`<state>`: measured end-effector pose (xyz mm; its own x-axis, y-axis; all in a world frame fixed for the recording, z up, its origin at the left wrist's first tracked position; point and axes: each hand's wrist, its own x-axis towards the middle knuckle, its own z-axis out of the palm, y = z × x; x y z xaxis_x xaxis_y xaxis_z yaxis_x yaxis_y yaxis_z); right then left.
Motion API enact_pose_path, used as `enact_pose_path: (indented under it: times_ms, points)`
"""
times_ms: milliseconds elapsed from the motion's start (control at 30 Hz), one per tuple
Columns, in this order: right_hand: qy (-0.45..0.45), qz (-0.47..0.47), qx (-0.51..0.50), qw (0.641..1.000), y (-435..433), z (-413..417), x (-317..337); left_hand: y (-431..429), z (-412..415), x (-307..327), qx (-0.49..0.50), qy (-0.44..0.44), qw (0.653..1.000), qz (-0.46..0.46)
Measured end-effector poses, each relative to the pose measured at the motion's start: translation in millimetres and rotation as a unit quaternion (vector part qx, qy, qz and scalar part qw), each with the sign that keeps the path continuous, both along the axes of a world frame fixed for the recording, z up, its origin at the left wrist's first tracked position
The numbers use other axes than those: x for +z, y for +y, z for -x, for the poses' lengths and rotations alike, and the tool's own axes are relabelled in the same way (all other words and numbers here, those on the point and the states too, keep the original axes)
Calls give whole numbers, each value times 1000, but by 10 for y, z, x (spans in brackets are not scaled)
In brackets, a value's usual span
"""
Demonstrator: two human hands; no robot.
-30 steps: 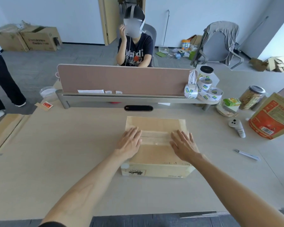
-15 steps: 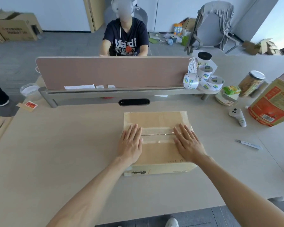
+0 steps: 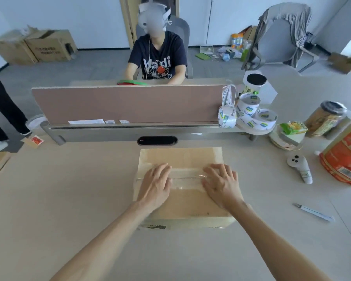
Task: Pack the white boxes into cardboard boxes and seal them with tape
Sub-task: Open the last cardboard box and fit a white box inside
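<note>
The cardboard box point(image 3: 182, 157) sits on the table point(image 3: 69, 189) right in front of the person, and its top flaps are shut. A strip of clear tape point(image 3: 187, 176) runs across the top, along the line where the two flaps meet. The left hand point(image 3: 155, 186) lies flat on the left end of the tape, and the right hand point(image 3: 221, 185) lies flat on the right end. The fingers of both hands are straight and a little spread. They hold nothing and just press down on the box. No white boxes show anywhere, so they may be inside, but the shut lid hides that. It looks like the packing of this box is done and the sealing is almost done, and the hands seem to be pushing the tape down so it sticks. What may be left is to check the tape ends at the sides, which cannot be seen well here. More tape rolls point(image 3: 249, 113) wait in a pile by the far right end of the divider point(image 3: 126, 104). A small knife or pen point(image 3: 314, 212) lies on the table well off to the right, with no hand on it.
</note>
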<state>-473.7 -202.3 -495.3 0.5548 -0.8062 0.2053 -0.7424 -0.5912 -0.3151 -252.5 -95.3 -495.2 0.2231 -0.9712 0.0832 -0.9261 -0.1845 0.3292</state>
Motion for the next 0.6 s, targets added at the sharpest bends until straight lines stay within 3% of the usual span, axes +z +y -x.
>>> enact_pose_path:
  times_ms: [133,300,433,600]
  points:
    - [-115,-91,-15,989,-493,-29,27,-577,370,218,-12,124,992,7]
    - [-263,-198,-92,940,-1141,-5,297,-1440,671,447,-3,213,977,9]
    - [-304,-217,-139,917,-1587,-29,473,-2071,782,630,40,348,937,-23]
    - [-279,-284,-159,904,-2094,-133,625,-2573,881,780,97,468,878,-35]
